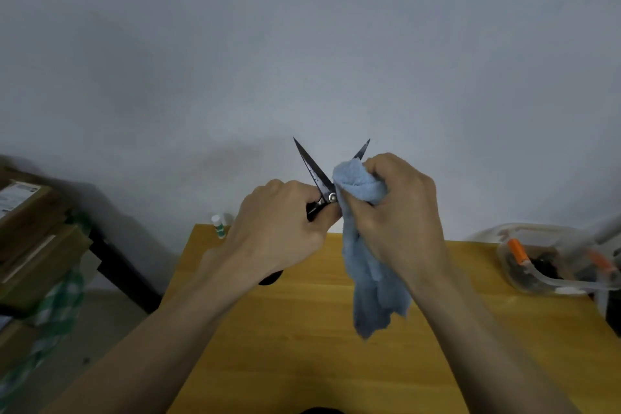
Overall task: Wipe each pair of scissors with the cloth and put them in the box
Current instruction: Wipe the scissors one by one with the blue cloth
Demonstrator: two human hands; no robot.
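1. The cloth (373,265) is plain light blue.
2. The scissors (319,183) have dark steel blades, a silver pivot screw and black handles.
3. The counter (302,346) is honey-yellow wood.
4. The box (551,259) is clear plastic, showing orange and black inside.
5. The glue stick (219,226) is white with green.
6. The wall (302,44) is pale grey.
7. The fabric (60,306) at the left is green-and-white checked.

Dim, flat indoor light; soft shadows on the wall (201,158); blurred, fisheye-bent edges.
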